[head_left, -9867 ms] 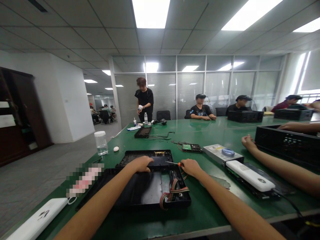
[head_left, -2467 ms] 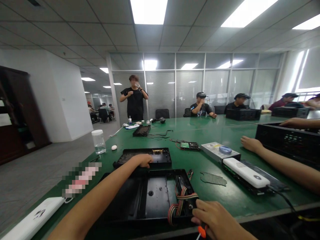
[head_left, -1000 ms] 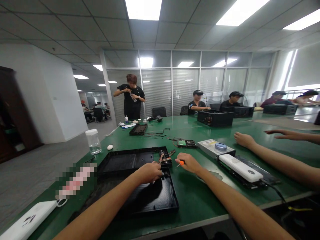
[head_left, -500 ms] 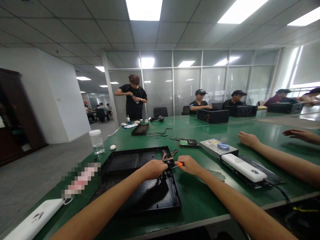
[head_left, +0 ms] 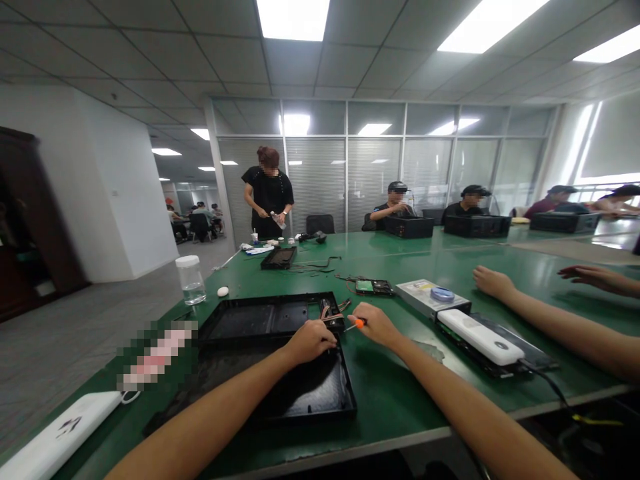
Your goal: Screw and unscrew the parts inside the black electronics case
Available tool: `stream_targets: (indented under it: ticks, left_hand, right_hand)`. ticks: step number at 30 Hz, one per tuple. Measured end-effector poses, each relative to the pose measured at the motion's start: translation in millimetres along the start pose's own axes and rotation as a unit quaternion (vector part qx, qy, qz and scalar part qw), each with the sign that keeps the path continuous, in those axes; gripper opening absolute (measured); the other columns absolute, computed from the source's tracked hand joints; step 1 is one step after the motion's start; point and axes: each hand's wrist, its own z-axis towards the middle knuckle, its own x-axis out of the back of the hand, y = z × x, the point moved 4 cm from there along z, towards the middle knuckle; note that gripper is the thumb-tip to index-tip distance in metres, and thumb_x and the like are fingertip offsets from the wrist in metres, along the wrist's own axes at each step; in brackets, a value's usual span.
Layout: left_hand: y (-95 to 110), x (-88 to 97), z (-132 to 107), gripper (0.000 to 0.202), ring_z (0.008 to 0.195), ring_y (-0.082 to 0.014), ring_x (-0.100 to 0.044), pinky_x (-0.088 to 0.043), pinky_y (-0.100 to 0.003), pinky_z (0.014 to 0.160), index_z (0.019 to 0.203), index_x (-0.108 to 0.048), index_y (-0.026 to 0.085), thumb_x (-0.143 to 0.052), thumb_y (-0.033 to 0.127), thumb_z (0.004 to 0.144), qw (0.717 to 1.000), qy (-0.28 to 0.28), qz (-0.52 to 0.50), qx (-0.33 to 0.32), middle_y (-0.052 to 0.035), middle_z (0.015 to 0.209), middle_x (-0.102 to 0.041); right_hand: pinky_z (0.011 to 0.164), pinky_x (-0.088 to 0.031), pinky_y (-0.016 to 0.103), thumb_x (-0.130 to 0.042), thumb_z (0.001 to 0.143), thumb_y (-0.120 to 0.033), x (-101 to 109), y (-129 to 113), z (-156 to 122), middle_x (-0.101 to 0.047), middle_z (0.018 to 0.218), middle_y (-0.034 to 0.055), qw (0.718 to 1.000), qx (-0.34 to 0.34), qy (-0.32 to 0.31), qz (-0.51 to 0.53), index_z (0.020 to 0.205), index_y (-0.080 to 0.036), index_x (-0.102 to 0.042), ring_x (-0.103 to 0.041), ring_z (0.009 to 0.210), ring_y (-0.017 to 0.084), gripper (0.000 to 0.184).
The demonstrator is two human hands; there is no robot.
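Note:
My right hand [head_left: 376, 325] is closed round the orange handle of a screwdriver [head_left: 359, 323]. Its thin shaft points left toward the case's right side, near striped ribbon cables [head_left: 332, 315]. My left hand [head_left: 311, 341] is over the black plastic case [head_left: 320, 393], which lies opened out flat in two halves. The left fingers are curled together near the right part of the case, and whatever they pinch is hidden. The case's far half [head_left: 260, 319] holds the cables at its right end.
A lidded clear jar [head_left: 191, 283] and a white power bank [head_left: 65, 427] are at the left. A small circuit board [head_left: 375, 287], a metal drive box [head_left: 425, 297] and a white device [head_left: 480, 337] are to the right. Another person's hands [head_left: 495, 283] rest farther right.
My left hand has dropped slightly toward me, away from the cables. My right hand keeps the screwdriver near the same spot. The standing person across has lowered a bottle.

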Motion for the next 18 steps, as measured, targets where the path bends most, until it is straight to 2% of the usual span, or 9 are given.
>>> stream_targets:
  ticks: [4,11,13,15,17,18]
  left_hand:
    - [4.1,-1.1,-1.4,0.014,0.080,-0.0145,-0.054,-0.038,-0.024,0.075,0.081,-0.067,0.022,-0.054,0.026,0.079,1.000,0.014,0.025,0.005,-0.0018,0.079,-0.064]
    - [12.4,1.2,-3.5,0.015,0.083,-0.0152,-0.052,-0.038,-0.028,0.078,0.082,-0.066,0.021,-0.052,0.025,0.081,0.995,-0.012,0.088,-0.041,-0.0018,0.082,-0.063]
    - [17.0,4.6,-3.6,0.015,0.085,-0.0151,-0.052,-0.038,-0.028,0.079,0.081,-0.065,0.021,-0.050,0.022,0.081,0.993,-0.022,0.097,-0.070,-0.0014,0.084,-0.063]
    - [21.4,7.9,-3.5,0.015,0.088,-0.0155,-0.051,-0.037,-0.028,0.082,0.081,-0.065,0.020,-0.051,0.019,0.079,0.989,-0.025,0.101,-0.106,-0.0015,0.089,-0.062]
    - [23.0,9.3,-3.1,0.015,0.090,-0.0155,-0.051,-0.037,-0.028,0.083,0.081,-0.065,0.019,-0.051,0.016,0.077,0.986,-0.025,0.096,-0.135,-0.0022,0.091,-0.062]
    - [22.2,9.1,-2.7,0.015,0.089,-0.0152,-0.051,-0.037,-0.027,0.084,0.081,-0.065,0.018,-0.051,0.015,0.076,0.986,-0.024,0.087,-0.142,-0.0026,0.091,-0.062]
  right_hand:
    - [0.062,-0.037,0.026,-0.039,0.087,-0.033,0.7,0.0,0.3,-0.056,0.065,0.0050,1.000,0.003,0.005,0.002,0.062,-0.017,-0.055,-0.049,0.067,0.015,0.034]
    - [0.062,-0.036,0.027,-0.038,0.086,-0.035,5.3,0.7,0.2,-0.056,0.066,0.0056,0.999,-0.014,-0.013,0.026,0.062,-0.017,-0.055,-0.049,0.067,0.015,0.034]
    - [0.061,-0.035,0.026,-0.041,0.084,-0.038,6.8,5.6,0.2,-0.055,0.065,0.0039,0.997,-0.048,-0.030,0.053,0.064,-0.017,-0.053,-0.048,0.064,0.014,0.031]
    - [0.055,-0.034,0.025,-0.048,0.079,-0.042,8.1,16.2,-1.3,-0.052,0.062,0.0001,0.986,-0.116,-0.047,0.107,0.073,-0.018,-0.052,-0.045,0.058,0.012,0.025]
    - [0.048,-0.030,0.021,-0.055,0.074,-0.042,9.9,30.0,-4.8,-0.046,0.058,-0.0047,0.959,-0.199,-0.049,0.194,0.081,-0.019,-0.047,-0.041,0.051,0.010,0.026]
    - [0.045,-0.028,0.020,-0.056,0.072,-0.041,10.6,36.2,-6.8,-0.043,0.057,-0.0066,0.937,-0.235,-0.048,0.253,0.083,-0.020,-0.043,-0.038,0.048,0.008,0.027]
